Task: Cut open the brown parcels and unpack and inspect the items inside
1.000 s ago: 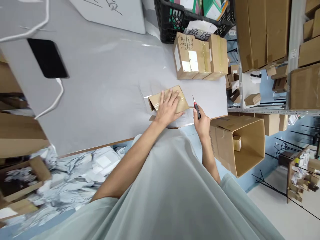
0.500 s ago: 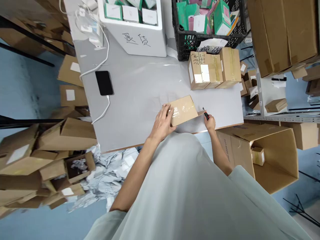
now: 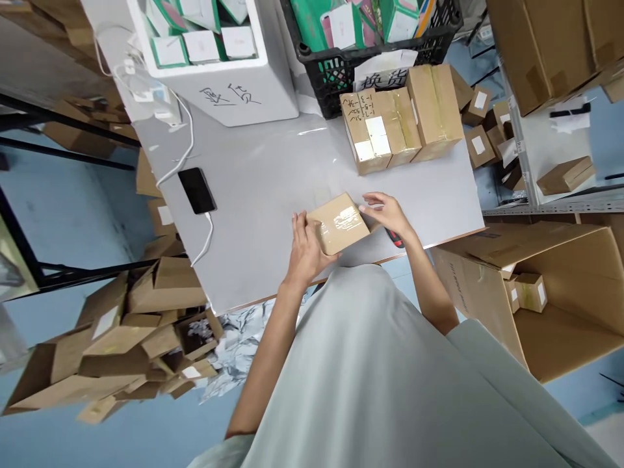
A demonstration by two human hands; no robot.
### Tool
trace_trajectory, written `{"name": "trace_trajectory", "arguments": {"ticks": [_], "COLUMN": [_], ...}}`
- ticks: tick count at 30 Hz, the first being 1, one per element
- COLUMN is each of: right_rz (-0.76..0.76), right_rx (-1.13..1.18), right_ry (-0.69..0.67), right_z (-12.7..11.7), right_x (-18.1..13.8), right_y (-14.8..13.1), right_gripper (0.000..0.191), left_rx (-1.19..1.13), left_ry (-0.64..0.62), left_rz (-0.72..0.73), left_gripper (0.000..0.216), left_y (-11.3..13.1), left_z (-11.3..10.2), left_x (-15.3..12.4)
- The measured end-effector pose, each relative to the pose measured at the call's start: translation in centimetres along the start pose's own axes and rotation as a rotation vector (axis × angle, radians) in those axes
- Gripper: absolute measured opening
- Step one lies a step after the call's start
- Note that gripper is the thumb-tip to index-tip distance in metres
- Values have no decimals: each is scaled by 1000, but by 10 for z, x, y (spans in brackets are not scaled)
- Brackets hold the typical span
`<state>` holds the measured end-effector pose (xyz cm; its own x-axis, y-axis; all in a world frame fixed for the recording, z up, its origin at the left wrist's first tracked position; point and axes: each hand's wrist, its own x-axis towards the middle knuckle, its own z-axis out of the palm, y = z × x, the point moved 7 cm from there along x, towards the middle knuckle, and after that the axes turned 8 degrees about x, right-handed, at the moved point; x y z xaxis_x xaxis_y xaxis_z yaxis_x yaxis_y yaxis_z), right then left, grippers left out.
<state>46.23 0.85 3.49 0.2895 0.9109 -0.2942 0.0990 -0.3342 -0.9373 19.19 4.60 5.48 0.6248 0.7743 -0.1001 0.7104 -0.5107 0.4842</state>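
Observation:
A small brown cardboard box (image 3: 340, 224) with shiny clear tape across its top lies near the table's front edge. My left hand (image 3: 305, 250) grips its left end, thumb along the near side and fingers over the far corner. At the box's right end, where a flap sticks out, my right hand (image 3: 386, 212) is open with fingers stretched apart. Its fingertips are close to the flap; whether they touch it I cannot tell. A red and black utility knife (image 3: 394, 238) lies on the table beside my right wrist, partly hidden by it.
Taped boxes (image 3: 402, 127) stand at the back right, before a black crate (image 3: 331, 65) of green packets. A white foam bin (image 3: 234, 97) is at the back left. A phone (image 3: 196, 190) on a cable lies left. A large open carton (image 3: 480, 292) stands right of the table.
My right hand has let go of the utility knife, which now lies on the table, and has moved to the box's open end. The view has shifted and turned somewhat.

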Motion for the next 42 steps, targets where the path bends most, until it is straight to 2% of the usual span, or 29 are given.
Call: {"name": "trace_trajectory", "arguments": {"ticks": [4,10,13,18,21,24,28,30,32,34,38,42], "right_rz": [-14,23,29,22,26,65,92,157,207,222,228,234], "right_rx": [-106,-82,-114,-362,-560,-653,-561,-505,-402,-266,-77,-56], "right_ry": [-48,-83,-109,-121,-102,-107,-19,15,-9,-48,-38,-14], "right_z": [11,18,23,26,15,-9,-48,-58,-54,-40,-10,7], "right_x": [9,13,13,10,13,14,2,-10,-22,-31,-40,-37], "right_y": [-15,-3,-5,-27,-30,-13,22,43,61,74,85,91], "right_gripper": [37,32,30,30,34,35,40,44,49,59,81,81], "left_rx": [8,8,5,-7,-6,-7,-12,-10,-9,-12,-23,-19], "left_ry": [14,8,13,9,2,3,1,-4,-6,-7,-17,-49], "left_rz": [-6,-41,-49,-65,-70,-77,-95,-106,-106,-102,-109,-136], "left_gripper": [112,112,112,111,110,109,108,108,110,113,130,140], "left_y": [-1,-1,-3,-5,-4,-1,1,0,0,0,1,-6], "left_z": [2,3,4,4,4,3,3,2,2,2,2,-6], "left_x": [-1,-3,-4,-4,-5,-8,-9,-8,-6,-5,-5,-19]}}
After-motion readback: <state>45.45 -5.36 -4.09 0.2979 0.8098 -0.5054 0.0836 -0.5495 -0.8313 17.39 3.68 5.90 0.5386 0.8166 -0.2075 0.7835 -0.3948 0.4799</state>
